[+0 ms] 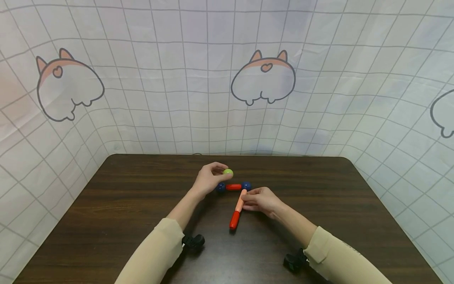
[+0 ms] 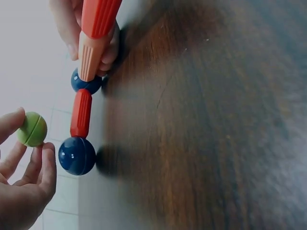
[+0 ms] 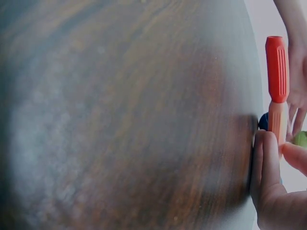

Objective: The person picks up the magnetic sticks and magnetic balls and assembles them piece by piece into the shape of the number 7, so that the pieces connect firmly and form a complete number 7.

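Observation:
My left hand (image 1: 209, 178) pinches a lime-green ball (image 2: 32, 129) between thumb and fingertips, held up off the table. Just nearer than it, a red ribbed rod (image 2: 81, 113) joins two dark blue balls, the left one (image 2: 77, 155) and the right one (image 1: 246, 185). My right hand (image 1: 263, 202) grips a peach rod (image 1: 240, 201) between thumb and fingers. A second red rod (image 1: 234, 220) continues end to end from the peach one toward me. The peach rod's far end meets the right blue ball; whether it is fixed there I cannot tell.
Everything rests on or above a dark wood-grain table (image 1: 124, 205). A white grid-patterned cloth (image 1: 170, 79) with cartoon animal prints rises behind its back edge and along both sides. Black wrist devices sit at the left cuff (image 1: 193, 241) and right cuff (image 1: 295, 261).

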`<action>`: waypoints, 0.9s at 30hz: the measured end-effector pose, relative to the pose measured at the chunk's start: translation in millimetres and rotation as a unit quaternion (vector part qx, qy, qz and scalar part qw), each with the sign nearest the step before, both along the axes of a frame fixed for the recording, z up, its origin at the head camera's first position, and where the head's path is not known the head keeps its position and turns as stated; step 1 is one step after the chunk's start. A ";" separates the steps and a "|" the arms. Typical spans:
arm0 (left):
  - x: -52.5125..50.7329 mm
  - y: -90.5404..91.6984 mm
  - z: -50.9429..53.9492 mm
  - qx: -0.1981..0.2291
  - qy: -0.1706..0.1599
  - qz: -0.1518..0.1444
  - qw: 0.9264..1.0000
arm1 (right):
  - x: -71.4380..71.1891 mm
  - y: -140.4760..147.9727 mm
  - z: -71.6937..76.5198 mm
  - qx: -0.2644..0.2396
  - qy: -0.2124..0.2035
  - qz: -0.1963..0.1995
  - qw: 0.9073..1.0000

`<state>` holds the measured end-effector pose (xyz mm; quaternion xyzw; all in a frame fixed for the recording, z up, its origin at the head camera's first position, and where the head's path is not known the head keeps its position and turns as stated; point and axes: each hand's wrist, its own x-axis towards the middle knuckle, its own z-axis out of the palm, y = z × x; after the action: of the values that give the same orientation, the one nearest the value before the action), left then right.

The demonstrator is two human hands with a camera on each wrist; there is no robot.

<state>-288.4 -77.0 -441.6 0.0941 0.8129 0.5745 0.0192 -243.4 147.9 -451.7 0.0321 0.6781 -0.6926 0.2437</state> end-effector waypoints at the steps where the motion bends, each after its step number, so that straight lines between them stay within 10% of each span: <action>1: 1.4 -0.3 0.7 0.004 0.000 -0.003 1.000 | -0.1 0.3 -0.4 0.000 0.001 0.001 1.000; 27: 37.5 -15.9 14.4 0.005 -0.012 -0.057 0.998 | -1.7 2.1 -2.7 -0.002 -0.001 0.002 1.000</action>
<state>-250.8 -92.9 -427.2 0.1332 0.8033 0.5773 0.0609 -245.1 150.0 -454.4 0.0310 0.6770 -0.6931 0.2456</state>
